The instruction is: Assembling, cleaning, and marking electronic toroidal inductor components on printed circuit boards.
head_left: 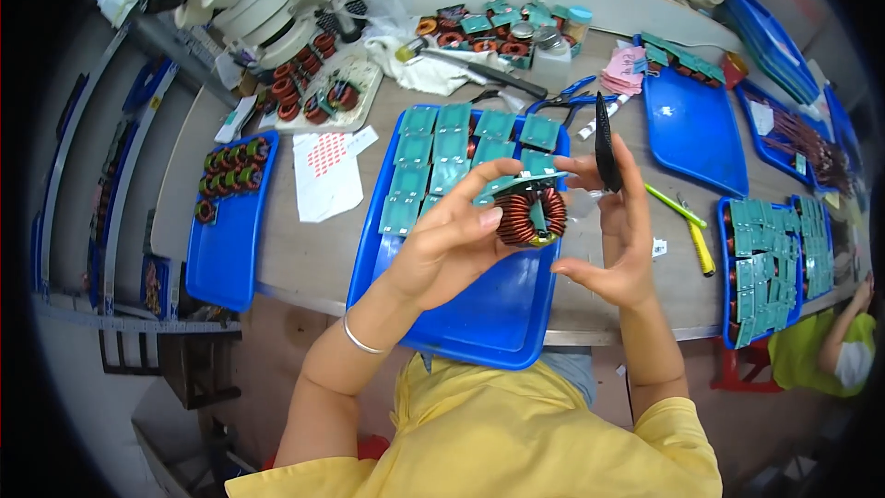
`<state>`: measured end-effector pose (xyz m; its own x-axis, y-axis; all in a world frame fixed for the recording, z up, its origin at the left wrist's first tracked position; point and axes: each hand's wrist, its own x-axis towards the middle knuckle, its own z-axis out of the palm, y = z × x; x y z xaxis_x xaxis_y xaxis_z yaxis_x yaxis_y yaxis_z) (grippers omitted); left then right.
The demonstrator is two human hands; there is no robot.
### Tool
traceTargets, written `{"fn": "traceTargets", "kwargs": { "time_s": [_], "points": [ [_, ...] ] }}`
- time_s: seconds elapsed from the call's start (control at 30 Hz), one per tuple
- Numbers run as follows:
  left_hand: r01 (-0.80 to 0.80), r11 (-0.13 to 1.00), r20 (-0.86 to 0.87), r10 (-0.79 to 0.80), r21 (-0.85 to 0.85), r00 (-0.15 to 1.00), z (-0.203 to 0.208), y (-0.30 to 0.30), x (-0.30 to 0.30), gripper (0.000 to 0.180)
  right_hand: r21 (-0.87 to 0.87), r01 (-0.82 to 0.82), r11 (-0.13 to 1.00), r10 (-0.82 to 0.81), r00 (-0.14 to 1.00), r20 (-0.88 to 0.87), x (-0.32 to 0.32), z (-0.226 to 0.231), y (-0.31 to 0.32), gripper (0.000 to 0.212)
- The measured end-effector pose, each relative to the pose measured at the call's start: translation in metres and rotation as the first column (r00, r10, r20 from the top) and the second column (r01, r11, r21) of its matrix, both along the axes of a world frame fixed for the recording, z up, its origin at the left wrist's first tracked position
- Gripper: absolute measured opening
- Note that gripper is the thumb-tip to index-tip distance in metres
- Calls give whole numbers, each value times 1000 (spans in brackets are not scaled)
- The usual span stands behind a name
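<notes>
My left hand (pixel 447 244) is closed on a copper-wound toroidal coil (pixel 532 219), which has a green circuit board (pixel 524 183) on its upper side. The coil is held up above a blue tray (pixel 461 323). To its right, my right hand (pixel 627 240) has a slim black pointed tool (pixel 605 143) between its fingers, its tip upward; its exact kind is unclear. The right thumb stretches toward the coil without visibly holding it. Behind the hands, rows of green boards (pixel 406 180) lie in the tray, partly covered by my left hand.
Left stands a blue tray (pixel 221 258) with coils, below a microscope (pixel 258 0). Beyond the middle tray lie a hammer (pixel 484 72) and blue-handled pliers (pixel 567 100). At right are a green-and-yellow knife-like tool (pixel 687 221), trays of boards (pixel 761 263) and another person's arm (pixel 848 332).
</notes>
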<state>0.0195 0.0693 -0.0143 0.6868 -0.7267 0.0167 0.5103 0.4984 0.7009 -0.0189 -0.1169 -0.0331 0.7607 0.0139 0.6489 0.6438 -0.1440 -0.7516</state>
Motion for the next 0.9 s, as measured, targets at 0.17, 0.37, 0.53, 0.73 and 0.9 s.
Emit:
{"fn": "traceTargets", "kwargs": {
  "time_s": [0.17,0.37,0.53,0.73,0.9],
  "points": [
    [185,977,-84,-194,-104,977,-11,-23,13,53,101,73,992,-67,996,-65,-6,-11,-12,101],
    [205,968,-245,-236,-144,940,-22,-26,10,51,107,71,992,-67,997,-42,-9,-17,-14,98],
    [240,960,-158,-261,-145,952,-28,-14,11,40,81,100,992,-103,994,34,-12,-16,-8,102],
    [82,997,91,-82,6,992,-18,-13,11,32,41,99,994,-101,993,53,-12,-20,-4,99],
    [-107,980,450,20,168,893,-18,-12,13,29,-156,142,977,-140,990,25,-15,-21,-2,102]
  ]
}}
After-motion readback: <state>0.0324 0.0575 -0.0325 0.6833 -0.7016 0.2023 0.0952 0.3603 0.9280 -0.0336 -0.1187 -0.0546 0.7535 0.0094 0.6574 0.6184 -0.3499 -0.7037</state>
